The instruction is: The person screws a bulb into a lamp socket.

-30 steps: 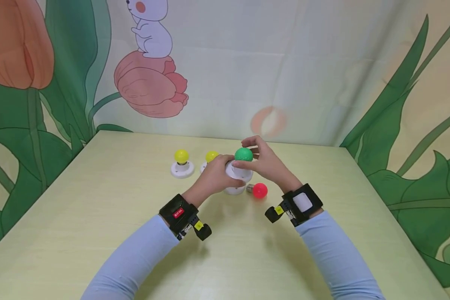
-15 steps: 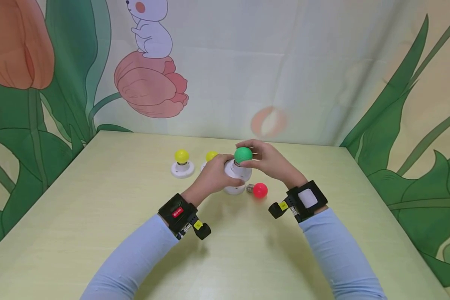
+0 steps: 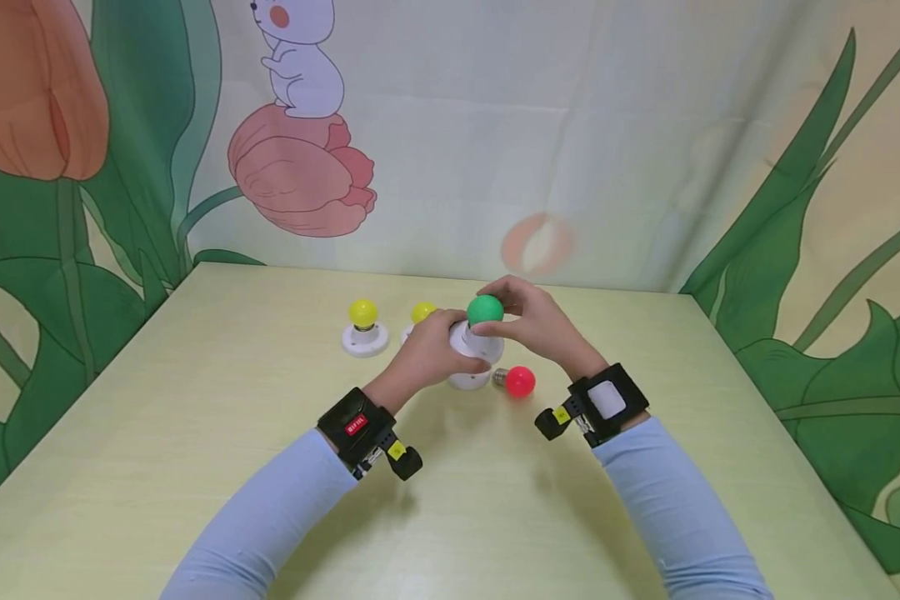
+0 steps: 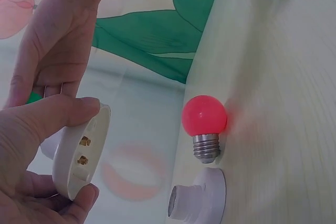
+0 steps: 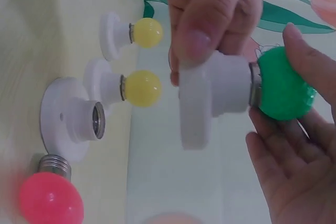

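My left hand (image 3: 437,346) grips a white lamp holder (image 5: 226,85) by its round base, lifted above the table. In the left wrist view the underside of that base shows, with brass-coloured contacts inside. A green light bulb (image 3: 485,309) sits in the holder's socket, a little of its metal cap showing at the rim in the right wrist view. My right hand (image 3: 536,321) has its thumb and fingers around the green bulb. Below the hands are an unfilled white lamp holder (image 5: 68,116) and a loose red light bulb (image 4: 205,116) lying on its side.
Two white holders with yellow bulbs (image 3: 363,313) (image 5: 142,88) stand to the left on the pale table (image 3: 195,400); my left hand partly hides the nearer one in the head view. A printed curtain (image 3: 450,150) hangs behind the table.
My right hand's fingers were spread around the green bulb a second ago, then closed on it and turned slightly. The left hand has kept the holder nearly still.
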Tool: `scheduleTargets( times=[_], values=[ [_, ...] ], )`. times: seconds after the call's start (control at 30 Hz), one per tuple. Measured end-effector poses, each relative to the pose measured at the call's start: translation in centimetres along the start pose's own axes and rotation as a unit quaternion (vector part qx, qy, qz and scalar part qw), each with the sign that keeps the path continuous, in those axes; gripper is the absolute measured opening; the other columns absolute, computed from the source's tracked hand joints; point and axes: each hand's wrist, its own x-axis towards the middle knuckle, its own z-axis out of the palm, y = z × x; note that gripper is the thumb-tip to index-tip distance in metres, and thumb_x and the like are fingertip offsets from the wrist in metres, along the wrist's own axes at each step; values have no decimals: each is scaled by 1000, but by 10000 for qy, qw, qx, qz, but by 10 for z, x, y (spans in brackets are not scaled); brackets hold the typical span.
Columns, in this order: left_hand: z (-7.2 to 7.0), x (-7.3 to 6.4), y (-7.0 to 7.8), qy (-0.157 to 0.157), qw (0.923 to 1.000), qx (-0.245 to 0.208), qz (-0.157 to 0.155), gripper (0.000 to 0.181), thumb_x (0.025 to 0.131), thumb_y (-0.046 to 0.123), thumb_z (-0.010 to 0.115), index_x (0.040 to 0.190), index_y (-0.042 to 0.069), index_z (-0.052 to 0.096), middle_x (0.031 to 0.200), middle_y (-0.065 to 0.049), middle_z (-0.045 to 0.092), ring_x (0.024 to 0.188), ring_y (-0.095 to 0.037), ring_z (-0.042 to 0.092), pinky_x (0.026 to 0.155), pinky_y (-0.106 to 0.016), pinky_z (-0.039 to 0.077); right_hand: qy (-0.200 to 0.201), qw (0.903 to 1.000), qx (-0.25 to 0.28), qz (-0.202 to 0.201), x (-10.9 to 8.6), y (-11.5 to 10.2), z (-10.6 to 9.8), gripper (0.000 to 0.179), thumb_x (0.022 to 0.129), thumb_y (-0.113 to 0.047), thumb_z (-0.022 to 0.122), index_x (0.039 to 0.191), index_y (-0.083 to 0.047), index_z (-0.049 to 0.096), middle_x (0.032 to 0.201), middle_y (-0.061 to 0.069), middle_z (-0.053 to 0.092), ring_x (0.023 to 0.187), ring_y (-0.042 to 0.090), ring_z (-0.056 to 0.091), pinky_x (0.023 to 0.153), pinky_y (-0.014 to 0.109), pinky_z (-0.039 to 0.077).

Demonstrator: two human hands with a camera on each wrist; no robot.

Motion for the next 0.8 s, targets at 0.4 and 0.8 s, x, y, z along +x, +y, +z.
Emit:
scheduleTargets(
  times=[0.4, 0.8],
  values=[
    [2, -1, 3, -30, 10000, 48, 58, 64, 66, 29, 81, 117, 5, 51, 108, -5, 56, 94, -19, 51, 80, -40, 49, -648, 9942, 776, -361, 0, 12, -2, 49, 84, -11, 64, 128, -10, 44, 130, 3, 45, 116, 16, 43, 100, 45, 33],
    [4, 0, -1, -75, 10000, -55, -14, 64, 65, 27, 82, 117, 7, 52, 108, -4, 57, 94, -19, 52, 80, -40, 49, -259, 9990, 229, -296, -8, -19, 4, 40, 78, -5, 69, 114, 0, 52, 111, 14, 55, 100, 21, 53, 93, 47, 41]
  ],
)
